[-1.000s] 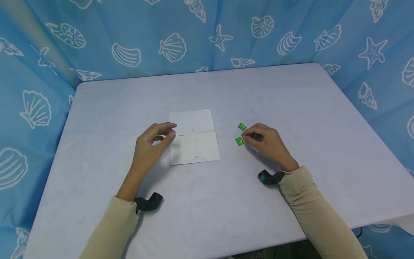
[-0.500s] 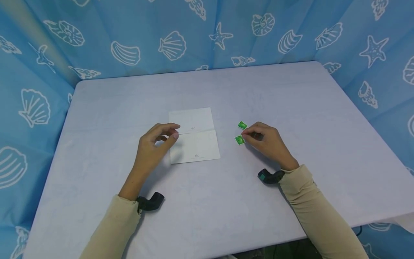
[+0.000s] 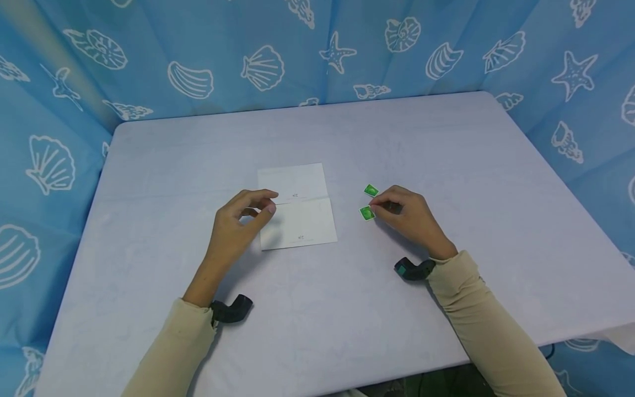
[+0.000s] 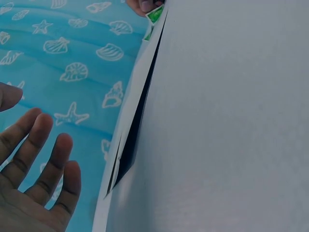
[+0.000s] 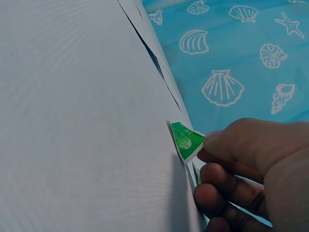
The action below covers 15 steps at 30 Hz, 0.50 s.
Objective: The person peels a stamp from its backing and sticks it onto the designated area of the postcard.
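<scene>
With thumb and finger my right hand pinches the edge of a green postage stamp, which tilts up from the table in the right wrist view. Just beyond, a second green stamp lies by the fingertips. To the left, two white paper rectangles, a nearer one and a farther one, lie edge to edge, each with a small printed mark. Over their left side hovers my left hand, fingers loosely bent and holding nothing. Its left wrist view shows the papers' edges slightly raised off the cloth.
A white cloth covers the table. Blue curtains with white shell prints hang behind it and at both sides. A black wrist camera sits on the left wrist, another on the right.
My left hand has moved slightly right, further over the papers. The right hand keeps its pinch on the stamp in nearly the same spot. The head view has shifted a little.
</scene>
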Each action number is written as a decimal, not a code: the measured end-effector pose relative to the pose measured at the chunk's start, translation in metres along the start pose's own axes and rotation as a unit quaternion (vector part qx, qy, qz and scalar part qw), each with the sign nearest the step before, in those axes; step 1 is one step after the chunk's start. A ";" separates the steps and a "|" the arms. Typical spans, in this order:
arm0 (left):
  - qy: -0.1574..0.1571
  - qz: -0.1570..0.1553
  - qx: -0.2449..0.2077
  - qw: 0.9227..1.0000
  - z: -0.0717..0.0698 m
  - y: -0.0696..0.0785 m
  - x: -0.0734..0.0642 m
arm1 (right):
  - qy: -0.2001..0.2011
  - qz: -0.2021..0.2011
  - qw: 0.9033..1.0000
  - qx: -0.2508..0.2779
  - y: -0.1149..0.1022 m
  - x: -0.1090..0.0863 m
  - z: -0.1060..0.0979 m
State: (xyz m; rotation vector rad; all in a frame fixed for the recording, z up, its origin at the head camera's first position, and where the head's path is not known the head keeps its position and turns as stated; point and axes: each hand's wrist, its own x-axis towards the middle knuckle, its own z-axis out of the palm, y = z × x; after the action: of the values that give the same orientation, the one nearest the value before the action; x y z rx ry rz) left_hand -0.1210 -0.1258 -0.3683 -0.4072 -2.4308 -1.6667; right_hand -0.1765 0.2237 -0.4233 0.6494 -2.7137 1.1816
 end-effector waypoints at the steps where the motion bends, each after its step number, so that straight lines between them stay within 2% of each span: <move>1: 0.000 -0.001 0.001 1.000 0.000 0.000 0.000 | 0.000 -0.002 1.000 0.000 0.000 0.000 0.000; 9: -0.003 -0.003 0.002 1.000 0.002 -0.002 0.000 | 0.004 -0.017 1.000 -0.002 0.003 0.001 0.001; 15: -0.007 0.006 -0.001 1.000 0.007 -0.028 0.003 | 0.007 -0.023 1.000 0.000 0.004 0.001 0.002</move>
State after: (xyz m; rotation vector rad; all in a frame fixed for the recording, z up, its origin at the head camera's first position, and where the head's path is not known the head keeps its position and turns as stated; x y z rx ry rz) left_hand -0.1321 -0.1286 -0.3945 -0.4341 -2.4306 -1.6680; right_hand -0.1785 0.2247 -0.4268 0.6963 -2.6723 1.1703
